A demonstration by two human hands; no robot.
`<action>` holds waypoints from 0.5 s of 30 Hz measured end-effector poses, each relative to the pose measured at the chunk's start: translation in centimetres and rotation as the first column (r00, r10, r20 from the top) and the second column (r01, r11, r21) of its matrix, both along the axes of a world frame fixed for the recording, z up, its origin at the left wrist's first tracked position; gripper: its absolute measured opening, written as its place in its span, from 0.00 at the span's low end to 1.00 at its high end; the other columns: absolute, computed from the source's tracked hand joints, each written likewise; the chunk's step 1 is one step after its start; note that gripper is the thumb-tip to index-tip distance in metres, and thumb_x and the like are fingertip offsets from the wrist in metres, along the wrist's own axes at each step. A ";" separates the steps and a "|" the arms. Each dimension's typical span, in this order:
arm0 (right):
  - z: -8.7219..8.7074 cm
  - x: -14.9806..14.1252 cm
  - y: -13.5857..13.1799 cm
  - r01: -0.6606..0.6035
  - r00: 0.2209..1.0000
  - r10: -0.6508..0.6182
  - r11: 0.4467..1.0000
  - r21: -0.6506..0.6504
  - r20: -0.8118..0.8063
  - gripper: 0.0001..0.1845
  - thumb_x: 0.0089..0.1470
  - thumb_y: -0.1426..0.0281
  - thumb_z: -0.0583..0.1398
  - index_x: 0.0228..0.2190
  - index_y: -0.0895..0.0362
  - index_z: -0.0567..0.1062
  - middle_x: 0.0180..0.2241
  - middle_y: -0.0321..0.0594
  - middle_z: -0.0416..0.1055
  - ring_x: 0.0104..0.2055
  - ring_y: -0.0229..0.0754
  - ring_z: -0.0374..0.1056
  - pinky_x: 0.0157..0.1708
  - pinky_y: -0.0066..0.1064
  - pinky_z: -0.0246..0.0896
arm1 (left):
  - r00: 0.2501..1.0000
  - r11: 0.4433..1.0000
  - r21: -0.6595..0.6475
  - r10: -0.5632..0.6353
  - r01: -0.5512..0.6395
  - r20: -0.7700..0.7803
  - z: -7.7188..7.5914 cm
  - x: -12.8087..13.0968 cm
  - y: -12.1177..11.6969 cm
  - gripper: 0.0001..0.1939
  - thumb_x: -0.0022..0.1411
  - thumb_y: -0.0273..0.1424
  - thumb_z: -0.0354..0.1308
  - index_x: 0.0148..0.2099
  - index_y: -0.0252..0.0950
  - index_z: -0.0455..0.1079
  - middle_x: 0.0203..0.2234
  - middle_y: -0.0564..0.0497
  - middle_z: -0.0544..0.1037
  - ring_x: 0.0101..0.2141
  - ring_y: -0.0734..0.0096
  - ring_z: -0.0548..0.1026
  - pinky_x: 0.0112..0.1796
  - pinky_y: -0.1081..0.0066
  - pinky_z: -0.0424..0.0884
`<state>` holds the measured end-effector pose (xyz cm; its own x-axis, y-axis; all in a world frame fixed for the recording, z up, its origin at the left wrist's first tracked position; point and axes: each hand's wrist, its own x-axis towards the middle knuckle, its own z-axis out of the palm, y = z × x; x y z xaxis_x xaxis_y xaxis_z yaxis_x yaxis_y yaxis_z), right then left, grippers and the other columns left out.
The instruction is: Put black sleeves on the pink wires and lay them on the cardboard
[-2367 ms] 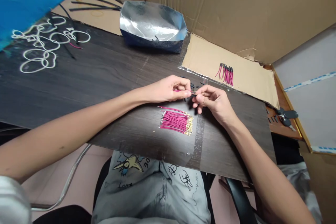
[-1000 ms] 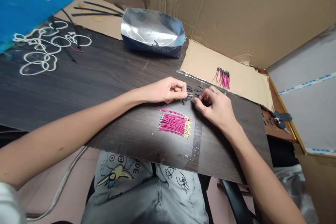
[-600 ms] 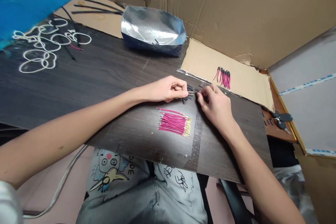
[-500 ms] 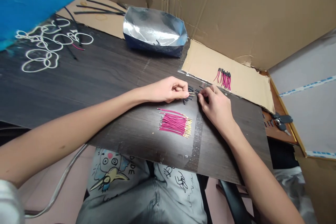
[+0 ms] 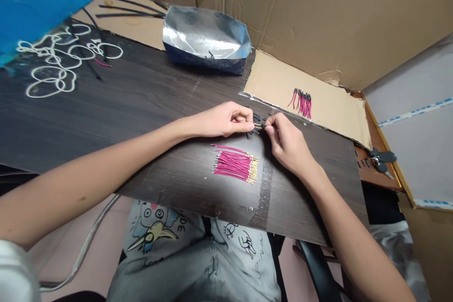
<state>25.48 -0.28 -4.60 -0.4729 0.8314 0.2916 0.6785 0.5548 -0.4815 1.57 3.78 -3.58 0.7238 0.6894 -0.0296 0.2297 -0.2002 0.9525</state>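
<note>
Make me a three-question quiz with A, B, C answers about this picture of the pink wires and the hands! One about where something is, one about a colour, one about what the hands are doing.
1. Where does the small bunch of black-tipped wires lie?
A. on the cardboard sheet
B. inside the foil tray
C. on the person's lap

2. What colour are the metal tips of the pile of pink wires near the table's front edge?
A. blue
B. gold
C. white

3. What are the left hand and right hand doing?
A. lying flat and open
B. pinching something small between them
C. gripping the foil tray

Answers:
1 A: the bunch rests on the tan sheet, right of the foil tray.
2 B: the ends facing right shine gold.
3 B: both sets of fingertips meet over the table, closed on a small piece.
</note>
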 end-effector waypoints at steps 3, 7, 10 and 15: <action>-0.1 -0.1 -0.1 -0.040 0.995 0.036 0.998 -0.039 -0.093 0.03 0.69 0.70 0.52 0.40 0.52 0.65 0.37 0.40 0.74 0.37 0.43 0.70 0.38 0.37 0.63 | 1.000 1.000 0.007 0.008 -0.008 -0.007 0.0 0.0 0.0 0.12 0.69 0.36 0.60 0.34 0.34 0.68 0.17 0.60 0.63 0.18 0.82 0.58 0.21 0.77 0.54; -0.2 -0.4 -0.3 -0.048 0.971 0.028 0.996 -0.075 -0.237 0.04 0.68 0.67 0.56 0.38 0.53 0.69 0.35 0.39 0.73 0.35 0.41 0.71 0.36 0.35 0.66 | 1.000 0.999 0.037 0.014 -0.014 -0.019 0.0 -0.1 0.0 0.13 0.69 0.36 0.60 0.34 0.34 0.69 0.18 0.59 0.64 0.19 0.81 0.59 0.22 0.76 0.54; 0.0 -0.5 -0.4 -0.055 0.924 -0.027 0.978 -0.201 -0.382 0.07 0.67 0.63 0.60 0.37 0.53 0.72 0.34 0.37 0.73 0.34 0.40 0.71 0.34 0.34 0.67 | 0.999 0.997 0.069 0.032 -0.030 -0.029 0.1 -0.1 0.0 0.13 0.68 0.36 0.60 0.33 0.34 0.69 0.19 0.59 0.65 0.19 0.81 0.60 0.23 0.76 0.55; 0.2 -0.6 -0.3 -0.102 0.840 -0.117 0.925 -0.365 -0.529 0.09 0.65 0.61 0.64 0.37 0.54 0.75 0.32 0.36 0.74 0.30 0.36 0.69 0.31 0.31 0.65 | 0.998 0.994 0.099 0.040 -0.035 -0.048 0.3 -0.1 -0.1 0.12 0.68 0.35 0.60 0.33 0.34 0.70 0.20 0.58 0.67 0.20 0.81 0.61 0.24 0.75 0.55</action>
<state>24.90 -0.62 -4.35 -0.3268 0.9297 0.1700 0.2572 0.2605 -0.9306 1.45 3.70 -3.30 0.6966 0.7174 0.0047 0.2851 -0.2828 0.9158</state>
